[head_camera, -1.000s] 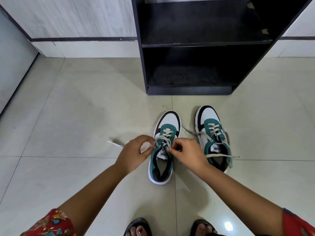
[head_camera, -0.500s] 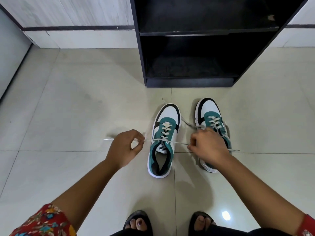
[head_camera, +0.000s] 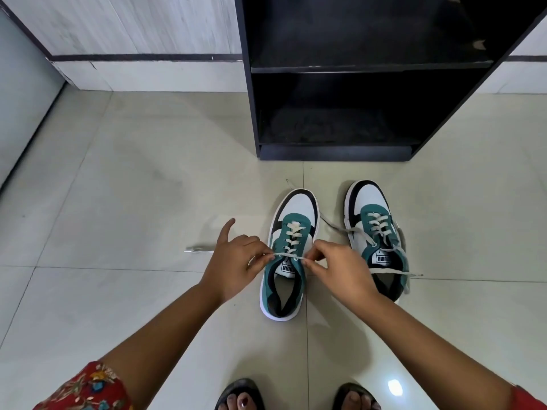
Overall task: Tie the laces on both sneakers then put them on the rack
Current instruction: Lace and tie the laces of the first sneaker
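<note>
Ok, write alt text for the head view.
Both hands, left hand and right hand, pinch the lace over the left sneaker. The right sneaker lies unlaced beside it, before an empty black rack.

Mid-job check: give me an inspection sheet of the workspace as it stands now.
Surface: pale tiled floor, glossy.
Job's things: left sneaker, lace pulled across, no bow; right sneaker, laces loose; black rack, both visible shelves empty.
Clutter: nothing seen.
Hands: left hand and right hand each pinch an end of the left sneaker's lace.
Cables: nothing seen.
Surroundings: wall behind, person's sandalled feet at the bottom edge.
</note>
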The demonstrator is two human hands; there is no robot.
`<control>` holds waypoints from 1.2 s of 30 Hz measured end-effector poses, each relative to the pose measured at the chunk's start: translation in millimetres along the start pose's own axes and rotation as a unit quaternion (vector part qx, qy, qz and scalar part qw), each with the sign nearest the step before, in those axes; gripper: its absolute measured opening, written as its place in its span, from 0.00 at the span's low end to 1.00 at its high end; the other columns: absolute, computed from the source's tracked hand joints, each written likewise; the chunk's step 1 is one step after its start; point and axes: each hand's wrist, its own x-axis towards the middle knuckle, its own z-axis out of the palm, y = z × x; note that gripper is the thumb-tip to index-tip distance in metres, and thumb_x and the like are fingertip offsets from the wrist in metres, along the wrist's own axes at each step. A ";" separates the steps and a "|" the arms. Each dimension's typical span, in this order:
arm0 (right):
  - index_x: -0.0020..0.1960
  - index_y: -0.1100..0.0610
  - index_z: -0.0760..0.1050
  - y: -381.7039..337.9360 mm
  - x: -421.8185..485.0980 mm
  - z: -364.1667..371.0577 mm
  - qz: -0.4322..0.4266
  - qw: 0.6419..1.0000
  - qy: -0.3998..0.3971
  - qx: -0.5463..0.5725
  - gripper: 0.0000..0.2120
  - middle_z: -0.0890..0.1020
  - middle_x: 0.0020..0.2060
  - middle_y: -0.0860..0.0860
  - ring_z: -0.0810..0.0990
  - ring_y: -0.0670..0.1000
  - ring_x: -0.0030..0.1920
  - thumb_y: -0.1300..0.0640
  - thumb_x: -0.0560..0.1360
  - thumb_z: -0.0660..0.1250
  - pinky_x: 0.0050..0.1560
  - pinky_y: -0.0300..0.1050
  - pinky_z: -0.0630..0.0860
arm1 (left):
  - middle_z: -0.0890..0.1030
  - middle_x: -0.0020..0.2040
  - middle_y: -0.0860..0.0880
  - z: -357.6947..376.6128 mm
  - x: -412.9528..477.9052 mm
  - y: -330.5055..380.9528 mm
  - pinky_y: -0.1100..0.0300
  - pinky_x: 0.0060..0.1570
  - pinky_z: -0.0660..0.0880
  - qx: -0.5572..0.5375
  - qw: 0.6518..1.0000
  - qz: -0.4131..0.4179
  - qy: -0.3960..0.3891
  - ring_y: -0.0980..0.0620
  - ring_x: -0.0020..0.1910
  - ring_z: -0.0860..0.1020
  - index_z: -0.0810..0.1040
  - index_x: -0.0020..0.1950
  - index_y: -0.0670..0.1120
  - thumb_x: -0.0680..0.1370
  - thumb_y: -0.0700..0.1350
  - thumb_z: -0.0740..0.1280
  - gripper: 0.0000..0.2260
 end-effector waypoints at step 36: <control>0.46 0.54 0.80 7.0 -2.8 -18.0 0.075 0.895 -0.107 0.426 0.11 0.81 0.51 0.46 0.79 0.41 0.50 0.53 0.78 0.60 0.50 0.36 0.70 | 0.84 0.47 0.45 -21.8 12.2 12.1 0.56 0.47 0.68 -0.475 0.832 -0.284 -0.039 0.52 0.43 0.79 0.81 0.50 0.42 0.80 0.47 0.55 0.16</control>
